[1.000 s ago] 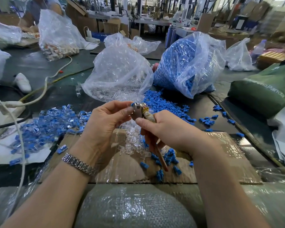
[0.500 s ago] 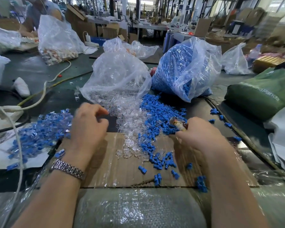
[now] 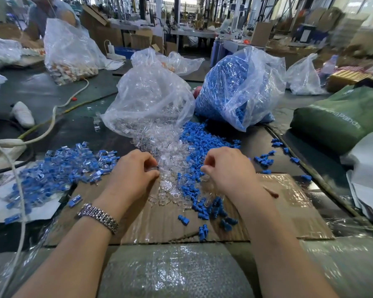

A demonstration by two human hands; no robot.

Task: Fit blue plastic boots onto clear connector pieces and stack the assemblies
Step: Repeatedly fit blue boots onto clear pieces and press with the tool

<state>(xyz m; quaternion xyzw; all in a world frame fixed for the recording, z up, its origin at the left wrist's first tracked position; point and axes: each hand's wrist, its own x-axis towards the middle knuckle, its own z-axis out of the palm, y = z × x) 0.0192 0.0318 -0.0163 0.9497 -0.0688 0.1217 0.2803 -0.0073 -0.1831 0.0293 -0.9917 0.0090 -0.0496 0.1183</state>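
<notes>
My left hand rests at the near edge of the loose clear connector pieces, thumb and forefinger pinched on one clear piece. My right hand is curled over the edge of the loose blue boots, fingertips down among them. The brown end of a wooden-handled tool pokes out below its wrist, so the tool sits in that palm. A heap of finished blue-and-clear assemblies lies to the left. Both hands work above a cardboard sheet.
Behind the piles stand an open bag of clear pieces and a bag of blue boots. A green bag lies at the right. White cables and a power strip cross the left side. Bubble wrap covers the near edge.
A second ago both hands held a piece at the tool's head. The left hand then swung to the assembly heap and came back to the clear pile; the right hand dropped to the blue boots.
</notes>
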